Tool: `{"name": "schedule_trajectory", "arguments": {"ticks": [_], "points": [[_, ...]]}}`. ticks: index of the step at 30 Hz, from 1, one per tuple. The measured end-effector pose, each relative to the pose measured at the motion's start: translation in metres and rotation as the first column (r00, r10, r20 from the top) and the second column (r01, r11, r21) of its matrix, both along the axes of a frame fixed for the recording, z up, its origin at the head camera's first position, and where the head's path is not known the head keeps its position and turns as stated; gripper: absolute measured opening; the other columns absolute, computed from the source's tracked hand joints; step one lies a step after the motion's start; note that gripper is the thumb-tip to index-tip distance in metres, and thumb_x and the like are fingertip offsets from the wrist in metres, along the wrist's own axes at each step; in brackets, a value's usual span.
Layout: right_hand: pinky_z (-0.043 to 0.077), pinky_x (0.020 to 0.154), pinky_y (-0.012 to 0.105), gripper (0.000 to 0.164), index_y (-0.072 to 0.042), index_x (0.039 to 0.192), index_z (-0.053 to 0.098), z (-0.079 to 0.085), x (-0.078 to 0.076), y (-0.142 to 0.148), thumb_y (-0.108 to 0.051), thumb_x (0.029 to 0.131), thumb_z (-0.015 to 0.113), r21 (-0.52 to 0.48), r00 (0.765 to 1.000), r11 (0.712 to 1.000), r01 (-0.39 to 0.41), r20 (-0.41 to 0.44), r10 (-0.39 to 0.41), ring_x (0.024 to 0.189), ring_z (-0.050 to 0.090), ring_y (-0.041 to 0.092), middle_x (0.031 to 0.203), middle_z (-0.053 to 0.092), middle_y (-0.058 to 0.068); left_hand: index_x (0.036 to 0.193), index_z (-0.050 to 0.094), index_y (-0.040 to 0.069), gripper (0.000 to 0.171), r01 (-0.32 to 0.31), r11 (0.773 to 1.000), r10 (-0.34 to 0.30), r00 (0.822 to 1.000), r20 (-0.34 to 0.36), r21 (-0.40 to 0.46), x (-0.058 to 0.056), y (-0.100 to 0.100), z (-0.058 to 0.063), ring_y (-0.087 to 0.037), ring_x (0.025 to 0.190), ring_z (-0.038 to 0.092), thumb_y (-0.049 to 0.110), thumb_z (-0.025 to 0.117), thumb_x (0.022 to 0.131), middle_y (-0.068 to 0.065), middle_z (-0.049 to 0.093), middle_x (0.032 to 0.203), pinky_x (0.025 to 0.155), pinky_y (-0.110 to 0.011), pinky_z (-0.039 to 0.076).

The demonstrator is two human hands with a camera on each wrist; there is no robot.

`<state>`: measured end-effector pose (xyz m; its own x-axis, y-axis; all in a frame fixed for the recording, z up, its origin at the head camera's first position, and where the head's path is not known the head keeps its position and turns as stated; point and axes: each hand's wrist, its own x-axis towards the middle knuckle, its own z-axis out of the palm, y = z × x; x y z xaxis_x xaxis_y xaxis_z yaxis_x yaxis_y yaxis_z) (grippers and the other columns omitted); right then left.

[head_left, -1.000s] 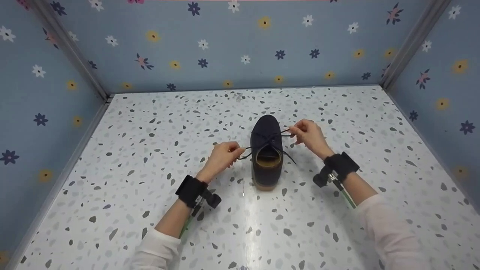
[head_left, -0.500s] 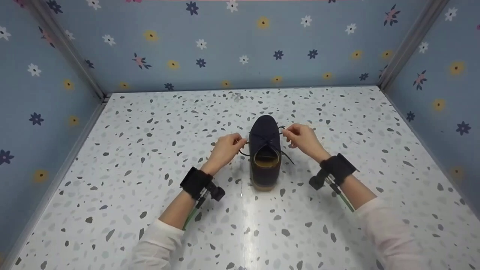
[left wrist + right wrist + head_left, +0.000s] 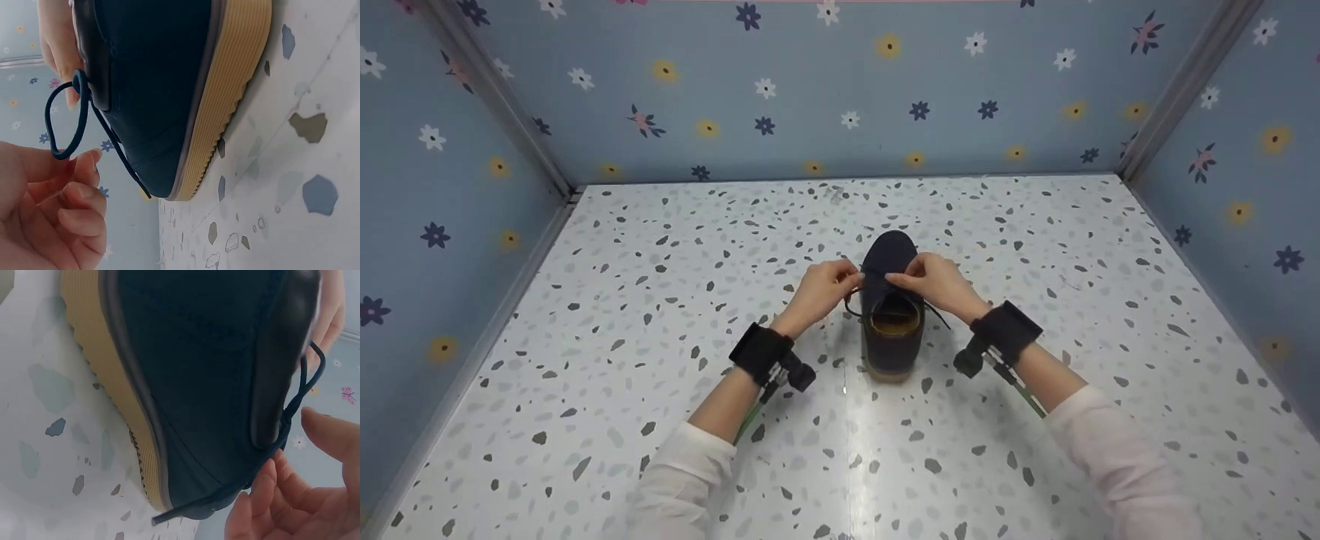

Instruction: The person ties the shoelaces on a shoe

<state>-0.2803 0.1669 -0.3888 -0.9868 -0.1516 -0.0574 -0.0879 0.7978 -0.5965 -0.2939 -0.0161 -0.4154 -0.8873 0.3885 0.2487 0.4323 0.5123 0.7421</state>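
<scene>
A dark blue lace-up shoe (image 3: 891,255) with a tan ridged sole stands with its toe pointing away. At its left side my left hand (image 3: 823,291) pinches a loop of the shoelace (image 3: 82,121) between thumb and fingers. My right hand (image 3: 941,285) reaches over the shoe from the right, at the knot. In the right wrist view its fingertips (image 3: 269,468) touch the lace by the knot, and its thumb stands apart from them. One loose lace end (image 3: 169,515) hangs down the shoe's right side. In the head view the hands partly cover the bow.
The shoe rests on a white speckled surface (image 3: 660,420). Blue flowered panels (image 3: 802,90) stand behind it and at both sides, joined by metal posts (image 3: 1185,82). Black wrist straps (image 3: 1006,330) carry cameras on both arms.
Both hands have moved inward to the shoe. The right hand has let go of the loop it held out to the right and come over the knot; the left still pinches its loop.
</scene>
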Motion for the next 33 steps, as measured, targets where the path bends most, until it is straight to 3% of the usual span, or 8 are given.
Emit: {"name": "schedule_trajectory", "arguments": {"ticks": [3, 9, 14, 19, 24, 33], "points": [[0.032, 0.046, 0.025, 0.047, -0.009, 0.071, 0.043, -0.001, 0.001, -0.002, -0.052, 0.056, 0.046, 0.01, 1.0, 1.0, 0.023, 0.017, -0.023, 0.056, 0.042, 0.015, 0.066, 0.046, 0.003, 0.072, 0.051, 0.011, 0.007, 0.031, 1.0, -0.031, 0.996, -0.089, -0.006, -0.01, 0.006, 0.0, -0.007, 0.05, 0.04, 0.017, 0.051, 0.068, 0.003, 0.046, 0.06, 0.044, -0.021, 0.032], [0.029, 0.039, 0.022, 0.042, -0.006, 0.061, 0.046, -0.002, 0.001, -0.006, -0.047, 0.055, 0.052, 0.015, 1.0, 1.0, 0.015, 0.018, -0.015, 0.045, 0.038, 0.012, 0.053, 0.042, 0.0, 0.087, 0.046, 0.009, 0.023, 0.224, 0.974, -0.225, 0.957, -0.185, -0.026, -0.021, 0.018, 0.003, -0.013, 0.064, 0.041, 0.008, 0.054, 0.065, -0.004, 0.042, 0.075, 0.054, -0.02, 0.031], [0.029, 0.04, 0.021, 0.031, -0.006, 0.058, 0.05, 0.001, 0.001, -0.004, -0.037, 0.057, 0.056, -0.011, 1.0, 1.0, -0.019, 0.025, 0.019, 0.045, 0.038, 0.011, 0.052, 0.043, -0.001, 0.093, 0.045, 0.012, 0.029, 0.3, 0.953, -0.303, 0.941, -0.148, -0.046, -0.025, 0.024, 0.004, -0.013, 0.066, 0.041, 0.009, 0.054, 0.065, -0.005, 0.041, 0.078, 0.055, -0.019, 0.032], [0.033, 0.046, 0.022, 0.021, -0.005, 0.066, 0.052, 0.004, 0.001, 0.001, -0.025, 0.061, 0.056, -0.106, 0.996, 0.994, -0.007, 0.087, 0.017, 0.053, 0.042, 0.012, 0.061, 0.048, 0.002, 0.096, 0.046, 0.02, 0.029, 0.38, 0.921, -0.389, 0.912, -0.13, -0.09, -0.027, 0.025, 0.003, -0.014, 0.066, 0.036, 0.01, 0.05, 0.069, -0.007, 0.037, 0.079, 0.055, -0.021, 0.03], [0.035, 0.053, 0.023, 0.016, -0.005, 0.072, 0.053, 0.005, -0.001, 0.008, -0.016, 0.061, 0.054, -0.158, 0.995, 0.987, -0.011, 0.098, 0.027, 0.061, 0.044, 0.013, 0.069, 0.051, 0.003, 0.093, 0.049, 0.024, 0.025, 0.379, 0.913, -0.4, 0.902, -0.163, -0.15, -0.028, 0.023, 0.003, -0.011, 0.066, 0.029, 0.017, 0.049, 0.07, -0.004, 0.032, 0.077, 0.055, -0.022, 0.027], [0.033, 0.049, 0.022, 0.012, -0.007, 0.071, 0.057, 0.004, -0.008, 0.016, -0.01, 0.062, 0.051, -0.138, 0.996, 0.988, -0.07, 0.045, 0.077, 0.056, 0.043, 0.012, 0.065, 0.053, 0.002, 0.079, 0.053, 0.019, 0.013, 0.314, 0.935, -0.349, 0.9, -0.261, -0.165, -0.029, 0.019, -0.001, -0.009, 0.07, 0.029, 0.024, 0.051, 0.067, 0.003, 0.031, 0.076, 0.059, -0.02, 0.025]]}}
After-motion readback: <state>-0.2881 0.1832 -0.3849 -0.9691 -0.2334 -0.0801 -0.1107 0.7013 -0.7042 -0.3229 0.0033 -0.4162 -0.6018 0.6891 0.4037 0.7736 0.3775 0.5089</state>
